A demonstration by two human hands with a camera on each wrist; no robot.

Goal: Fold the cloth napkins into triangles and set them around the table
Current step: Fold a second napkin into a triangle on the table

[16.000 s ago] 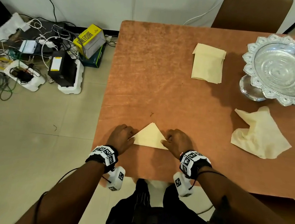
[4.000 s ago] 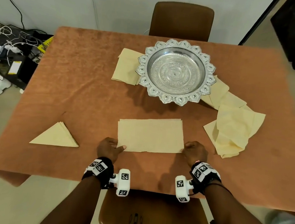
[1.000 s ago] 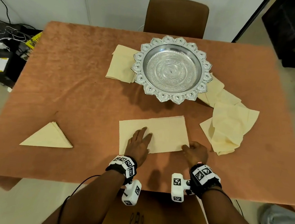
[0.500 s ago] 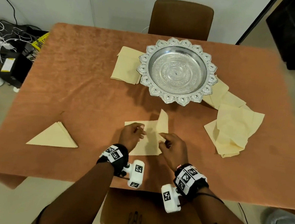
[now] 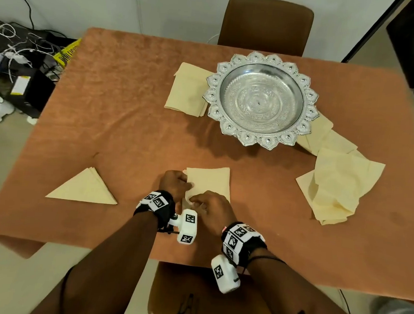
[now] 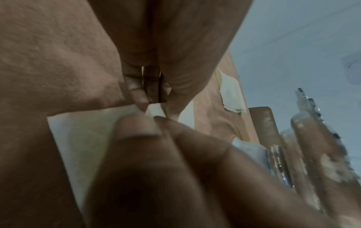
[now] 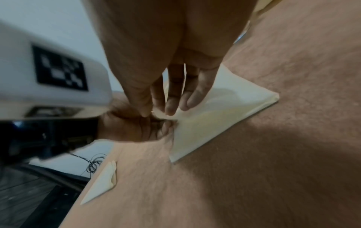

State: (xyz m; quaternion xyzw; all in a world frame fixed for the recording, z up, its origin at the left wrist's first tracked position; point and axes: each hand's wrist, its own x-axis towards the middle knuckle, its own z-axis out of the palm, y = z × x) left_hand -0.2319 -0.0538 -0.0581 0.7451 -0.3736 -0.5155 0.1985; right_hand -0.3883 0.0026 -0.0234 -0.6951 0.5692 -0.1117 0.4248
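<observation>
Folded over since a moment ago, the napkin [image 5: 208, 184] now lies as a smaller square near the table's [image 5: 129, 126] front edge, where the left hand [image 5: 174, 182] and right hand [image 5: 213, 210] both pinch its near-left corner, a triangle [image 5: 84, 188] lying to its left.

— What is being shown near the front edge?
— A cream napkin [image 5: 209, 183], folded square, is lying flat.
— And elsewhere?
— A finished triangle [image 5: 84, 189] is lying left; unfolded napkins [image 5: 335, 184] are being left heaped right.
</observation>
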